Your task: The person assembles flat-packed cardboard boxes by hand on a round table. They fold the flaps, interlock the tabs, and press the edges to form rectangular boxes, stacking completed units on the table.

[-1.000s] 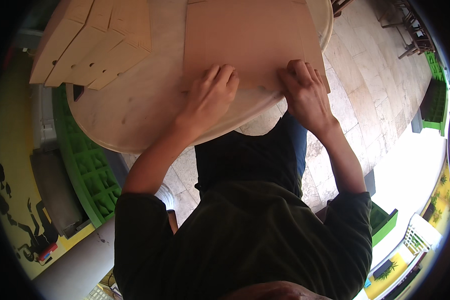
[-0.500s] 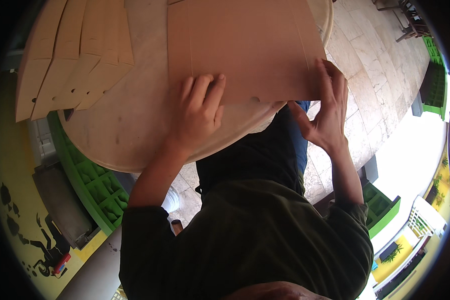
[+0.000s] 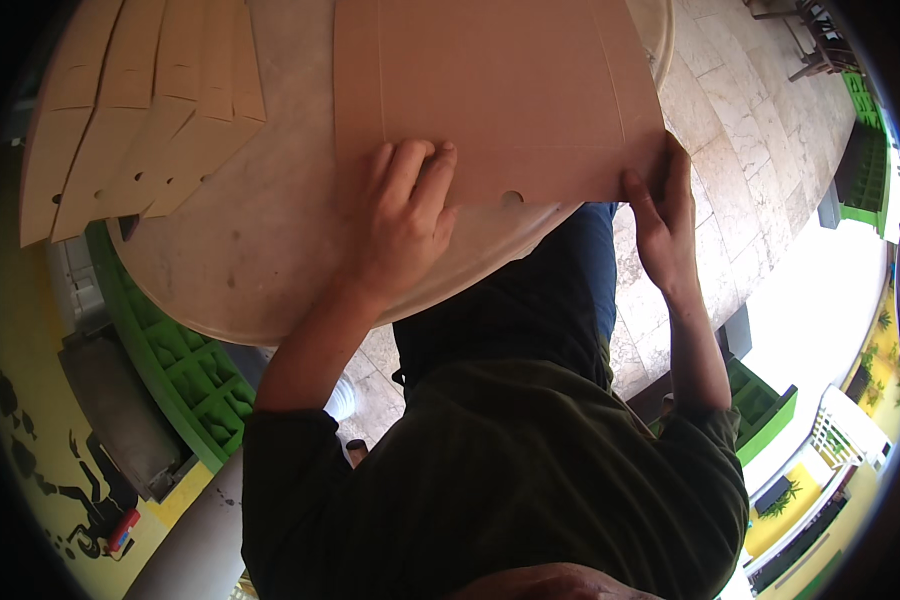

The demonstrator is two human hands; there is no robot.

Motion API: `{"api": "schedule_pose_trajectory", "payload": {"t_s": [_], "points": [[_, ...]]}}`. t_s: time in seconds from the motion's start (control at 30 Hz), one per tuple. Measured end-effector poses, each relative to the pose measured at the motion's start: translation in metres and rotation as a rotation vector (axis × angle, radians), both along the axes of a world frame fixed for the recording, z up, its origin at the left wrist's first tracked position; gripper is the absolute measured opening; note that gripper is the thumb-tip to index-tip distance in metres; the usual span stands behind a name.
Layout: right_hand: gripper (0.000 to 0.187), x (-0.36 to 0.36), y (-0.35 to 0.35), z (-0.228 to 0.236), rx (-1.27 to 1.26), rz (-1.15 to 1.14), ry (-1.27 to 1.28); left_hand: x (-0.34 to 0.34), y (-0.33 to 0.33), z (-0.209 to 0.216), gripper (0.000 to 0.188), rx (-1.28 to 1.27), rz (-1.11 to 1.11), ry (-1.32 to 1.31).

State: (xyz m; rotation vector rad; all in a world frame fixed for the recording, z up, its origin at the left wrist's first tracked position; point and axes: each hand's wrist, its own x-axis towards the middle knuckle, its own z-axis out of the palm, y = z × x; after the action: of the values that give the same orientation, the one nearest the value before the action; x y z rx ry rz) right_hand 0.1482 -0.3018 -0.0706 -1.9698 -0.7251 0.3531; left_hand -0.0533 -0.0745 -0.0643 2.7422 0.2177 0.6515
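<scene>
The left hand (image 3: 402, 225) is pressing flat, fingers spread, on the cardboard sheet (image 3: 490, 95) near its front edge. The right hand (image 3: 662, 222) is gripping the sheet's corner, which is overhanging the round table (image 3: 230, 270).

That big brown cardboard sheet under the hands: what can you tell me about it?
The cardboard sheet is flat, plain brown, with straight crease lines and a small round hole near its near edge. It lies on the round pale table, its near right corner jutting past the rim. The left hand presses flat on it; the right hand grips that overhanging corner.
</scene>
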Motion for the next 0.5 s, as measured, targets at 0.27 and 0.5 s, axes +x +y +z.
{"api": "schedule_pose_trajectory", "payload": {"t_s": [0.27,0.5], "points": [[0.063,-0.008,0.002,0.002,0.133,0.032,0.061,0.0,-0.001,-0.004,0.058,-0.065,0.013,-0.005],[0.069,-0.006,0.003,0.012,0.075,-0.014,-0.079,-0.002,-0.006,-0.006,0.048,0.106,-0.004,-0.027]]}}
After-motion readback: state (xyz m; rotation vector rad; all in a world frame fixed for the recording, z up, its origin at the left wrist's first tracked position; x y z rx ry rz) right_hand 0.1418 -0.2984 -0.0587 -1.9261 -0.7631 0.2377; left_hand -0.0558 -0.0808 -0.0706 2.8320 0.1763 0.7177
